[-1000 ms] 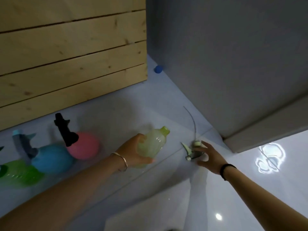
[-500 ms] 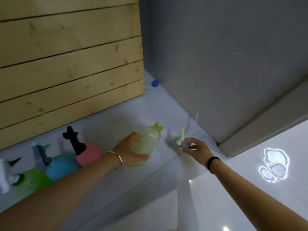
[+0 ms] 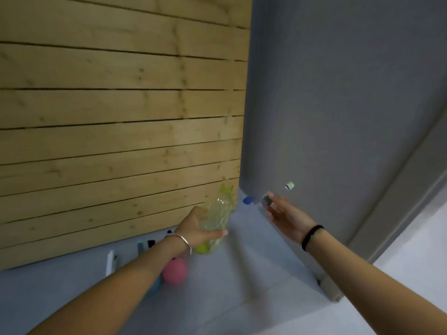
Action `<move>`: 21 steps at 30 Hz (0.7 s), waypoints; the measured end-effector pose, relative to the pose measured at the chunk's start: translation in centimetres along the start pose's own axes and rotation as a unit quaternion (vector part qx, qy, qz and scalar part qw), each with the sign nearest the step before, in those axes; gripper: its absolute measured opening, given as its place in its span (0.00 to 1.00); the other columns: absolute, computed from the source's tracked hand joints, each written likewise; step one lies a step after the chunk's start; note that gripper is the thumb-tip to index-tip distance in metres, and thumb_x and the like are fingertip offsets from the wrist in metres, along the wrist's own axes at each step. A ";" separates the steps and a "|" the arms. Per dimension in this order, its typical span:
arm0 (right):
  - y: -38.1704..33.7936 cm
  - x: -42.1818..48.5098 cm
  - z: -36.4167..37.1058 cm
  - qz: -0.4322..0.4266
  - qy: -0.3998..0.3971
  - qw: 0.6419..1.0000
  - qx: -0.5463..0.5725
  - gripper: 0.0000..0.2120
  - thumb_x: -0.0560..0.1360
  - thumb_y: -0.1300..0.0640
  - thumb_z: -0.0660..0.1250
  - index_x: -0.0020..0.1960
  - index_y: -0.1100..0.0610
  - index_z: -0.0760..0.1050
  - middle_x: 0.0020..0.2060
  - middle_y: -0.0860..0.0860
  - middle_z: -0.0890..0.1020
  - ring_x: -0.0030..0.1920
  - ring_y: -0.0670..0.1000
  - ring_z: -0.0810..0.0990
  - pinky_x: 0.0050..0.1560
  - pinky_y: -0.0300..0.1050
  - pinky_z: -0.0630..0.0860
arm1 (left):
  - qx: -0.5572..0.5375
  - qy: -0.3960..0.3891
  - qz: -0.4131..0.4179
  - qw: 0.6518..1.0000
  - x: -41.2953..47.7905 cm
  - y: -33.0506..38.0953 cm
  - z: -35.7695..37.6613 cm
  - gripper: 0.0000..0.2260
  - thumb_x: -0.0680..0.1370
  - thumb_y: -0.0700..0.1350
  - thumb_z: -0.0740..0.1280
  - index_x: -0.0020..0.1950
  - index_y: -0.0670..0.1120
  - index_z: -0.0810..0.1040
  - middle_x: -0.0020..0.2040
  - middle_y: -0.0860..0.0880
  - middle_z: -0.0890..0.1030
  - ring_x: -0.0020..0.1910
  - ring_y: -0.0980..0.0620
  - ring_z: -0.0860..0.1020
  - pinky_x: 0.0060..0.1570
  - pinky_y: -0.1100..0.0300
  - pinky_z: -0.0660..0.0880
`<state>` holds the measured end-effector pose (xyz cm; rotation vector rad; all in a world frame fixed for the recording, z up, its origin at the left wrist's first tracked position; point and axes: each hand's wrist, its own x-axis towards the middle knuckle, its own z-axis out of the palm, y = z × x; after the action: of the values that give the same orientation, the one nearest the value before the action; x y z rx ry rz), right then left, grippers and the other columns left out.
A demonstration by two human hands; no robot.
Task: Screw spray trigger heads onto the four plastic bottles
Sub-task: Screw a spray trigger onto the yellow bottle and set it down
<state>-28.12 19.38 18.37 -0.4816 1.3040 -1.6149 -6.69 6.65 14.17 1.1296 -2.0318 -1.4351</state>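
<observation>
Your L hand point(image 3: 200, 228) wraps the pale green bottle point(image 3: 216, 218), lifted off the floor point(image 3: 242, 298), neck up, slightly tilted, in front of the plank wall point(image 3: 121, 117). R hand point(image 3: 283, 213) is raised beside it, fingers pinched on a grey trigger head point(image 3: 266, 200); blurred, grip detail unclear. Small pale bit point(image 3: 289, 185) shows above R hand, against the grey wall point(image 3: 338, 93). Pink bottle point(image 3: 174, 270) stands on the floor below L wrist. Blue cap point(image 3: 247, 200) sits in the corner.

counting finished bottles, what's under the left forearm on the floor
A pink bottle shows just below the left forearm, with a sliver of a blue bottle beside it. Spray head tips poke out above the arm. The rest of those bottles is covered.
</observation>
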 end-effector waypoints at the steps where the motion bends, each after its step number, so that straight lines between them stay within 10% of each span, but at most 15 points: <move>1: -1.3 -0.7 1.6 -0.010 -0.011 1.000 0.007 0.02 0.74 0.55 0.67 0.45 0.54 0.75 0.36 0.46 0.81 0.36 0.41 0.80 0.38 0.34 0.74 | -0.009 0.010 0.009 1.000 -1.0 0.6 -0.7 0.33 0.58 0.54 0.80 0.57 0.53 0.68 0.50 0.60 0.74 0.51 0.58 0.74 0.43 0.68 0.70; 4: -4.1 -2.7 6.2 -0.056 -0.038 0.997 -0.029 0.07 0.71 0.49 0.68 0.44 0.52 0.73 0.30 0.44 0.77 0.31 0.41 0.76 0.38 0.36 0.69 | -0.043 0.043 0.014 0.998 -3.8 1.7 -2.5 0.34 0.58 0.52 0.80 0.58 0.51 0.68 0.53 0.57 0.75 0.52 0.55 0.76 0.52 0.60 0.75; 8: -4.8 -4.0 10.0 -0.111 0.003 0.993 -0.041 0.17 0.74 0.40 0.62 0.58 0.48 0.76 0.49 0.45 0.80 0.48 0.44 0.78 0.45 0.39 0.70 | -0.089 0.081 0.012 0.993 -6.2 1.3 -3.9 0.33 0.60 0.46 0.81 0.60 0.47 0.68 0.58 0.49 0.76 0.56 0.48 0.77 0.58 0.49 0.75; 16: -4.7 -6.4 12.9 -0.118 -0.014 0.989 0.092 0.21 0.75 0.36 0.56 0.52 0.52 0.74 0.50 0.52 0.83 0.50 0.48 0.82 0.49 0.41 0.74 | -0.092 0.134 0.021 0.986 -8.7 -0.4 -6.8 0.33 0.61 0.43 0.80 0.61 0.49 0.68 0.54 0.53 0.74 0.49 0.56 0.75 0.35 0.77 0.69; 21: -5.2 -6.6 12.8 -0.120 -0.022 0.981 0.152 0.26 0.74 0.36 0.57 0.61 0.55 0.69 0.46 0.55 0.86 0.50 0.53 0.84 0.51 0.44 0.77 | -0.083 0.134 0.035 0.987 -8.3 -1.7 -7.7 0.34 0.60 0.40 0.80 0.60 0.52 0.68 0.56 0.51 0.74 0.55 0.51 0.73 0.49 0.63 0.71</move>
<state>-17.36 18.17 29.26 -0.4947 0.9692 -1.9536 4.32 8.57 16.59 1.1039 -1.7177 -1.3131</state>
